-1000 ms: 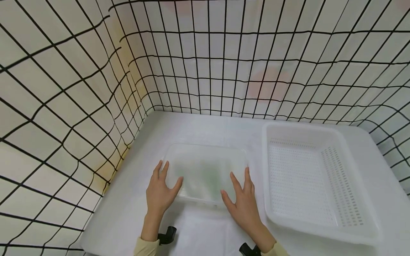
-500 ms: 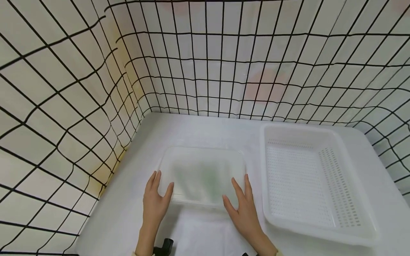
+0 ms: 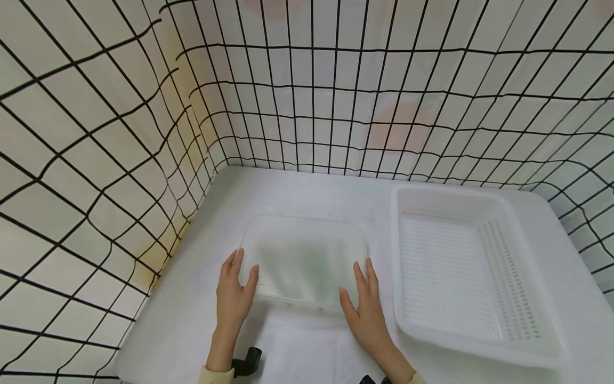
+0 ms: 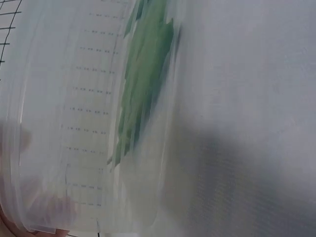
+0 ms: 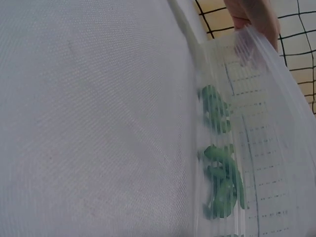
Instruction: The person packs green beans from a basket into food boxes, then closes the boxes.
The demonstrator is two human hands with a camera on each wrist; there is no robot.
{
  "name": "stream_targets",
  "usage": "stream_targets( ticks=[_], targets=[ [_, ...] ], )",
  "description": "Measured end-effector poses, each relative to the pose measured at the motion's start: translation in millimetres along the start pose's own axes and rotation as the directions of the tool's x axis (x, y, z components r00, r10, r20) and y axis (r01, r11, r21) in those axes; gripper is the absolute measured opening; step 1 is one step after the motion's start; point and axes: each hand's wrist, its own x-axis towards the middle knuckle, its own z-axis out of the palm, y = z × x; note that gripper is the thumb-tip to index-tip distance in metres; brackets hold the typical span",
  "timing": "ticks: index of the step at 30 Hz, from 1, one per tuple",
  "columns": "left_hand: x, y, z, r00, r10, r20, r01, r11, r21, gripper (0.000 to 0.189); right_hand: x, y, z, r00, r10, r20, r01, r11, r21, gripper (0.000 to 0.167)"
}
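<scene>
A translucent lidded container (image 3: 304, 256) lies on the white table, with blurred green contents showing through its lid. At its left end is my left hand (image 3: 234, 293), fingers along the side and thumb near the front edge. My right hand (image 3: 369, 314) lies at the opposite end, fingers nearly straight, thumb apart. Through the clear wall in the left wrist view are green pieces (image 4: 145, 69) and rows of small printed marks. The right wrist view shows clumps of green pieces (image 5: 222, 182) low inside, and the left hand (image 5: 256, 19) at the container's far end.
A white perforated basket (image 3: 446, 277) stands to the right of the container. Black wire mesh (image 3: 336, 106) rises along the table's back and left, with white sheeting behind it. A black wrist mount (image 3: 247, 362) is on the left forearm.
My left hand has shifted slightly left, from over the lid's corner to the container's side. The right hand has moved slightly toward the front, its fingers closer together. The container has hardly moved.
</scene>
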Motion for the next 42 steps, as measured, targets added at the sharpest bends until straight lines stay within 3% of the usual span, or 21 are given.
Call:
stream_targets(
  ticks=[7,14,20,24,27,29,33,37,40,42],
  targets=[
    [3.1,-1.7,4.2,1.0,0.027,0.011,-0.028,0.998,0.063,0.056,1.3,4,-1,1.0,-0.002,0.005,0.002,1.0,0.01,0.065],
    [5.0,-3.5,9.6,0.994,0.085,0.072,-0.096,0.98,0.173,0.063,3.0,8,-4,1.0,0.024,0.005,-0.024,1.0,-0.008,0.065],
    [2.6,-3.9,9.7,0.991,0.06,0.123,-0.088,0.967,0.239,0.065,-10.2,9,-5,0.999,0.038,0.016,-0.037,0.998,-0.045,0.064],
    [1.3,-5.1,7.1,0.99,0.042,0.133,-0.07,0.974,0.215,0.065,-27.1,8,-7,1.0,-0.01,0.025,0.012,0.997,-0.079,0.064],
    [0.9,-6.7,4.0,0.99,0.045,0.133,-0.07,0.979,0.193,0.064,-40.3,9,-10,0.992,-0.119,0.045,0.123,0.985,-0.117,0.071],
    [1.2,-7.9,1.3,0.989,0.053,0.137,-0.078,0.98,0.183,0.064,-47.2,10,-15,0.975,-0.213,0.064,0.22,0.964,-0.147,0.076],
    [4.7,-12.9,-8.8,0.982,0.054,0.182,-0.085,0.983,0.166,0.064,-54.7,12,-29,0.919,-0.375,0.119,0.391,0.905,-0.169,0.078],
    [16.1,-12.6,-31.1,0.949,0.057,0.311,-0.124,0.971,0.202,0.063,-58.4,10,-51,0.877,-0.418,0.239,0.464,0.865,-0.189,0.069],
    [30.9,-3.2,-51.7,0.912,0.099,0.399,-0.228,0.929,0.292,0.054,-56.1,4,-74,0.806,-0.42,0.418,0.518,0.842,-0.153,0.057],
    [41.5,7.2,-63.6,0.889,0.159,0.43,-0.321,0.886,0.336,0.046,-52.1,-3,-92,0.748,-0.404,0.527,0.508,0.859,-0.063,0.05]
  ],
)
